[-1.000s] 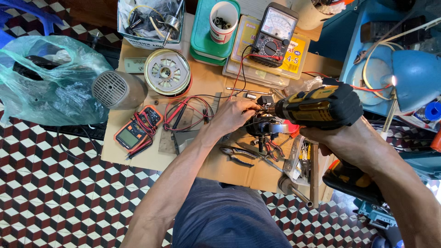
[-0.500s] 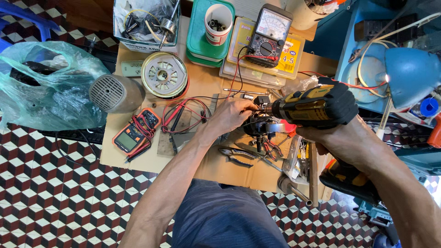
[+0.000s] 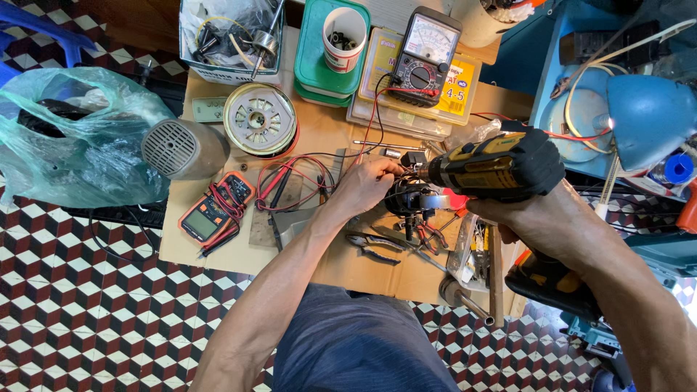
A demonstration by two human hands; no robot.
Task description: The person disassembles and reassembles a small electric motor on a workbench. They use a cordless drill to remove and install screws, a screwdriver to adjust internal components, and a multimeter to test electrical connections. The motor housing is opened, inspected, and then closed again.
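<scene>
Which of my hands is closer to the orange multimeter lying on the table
Left. The left hand sits at the small dark part at the table's middle, right of the orange multimeter with red leads between them. The right hand grips the yellow-and-black drill, farther right still.

1. Bright, even daylight across the whole scene, with soft shadows.
2. A lit desk lamp (image 3: 648, 120) glows at three o'clock.
3. Glare shines on a green plastic bag (image 3: 69, 145) at nine o'clock.
4. Focus is sharp centrally; the edges curve with wide-angle distortion.
</scene>
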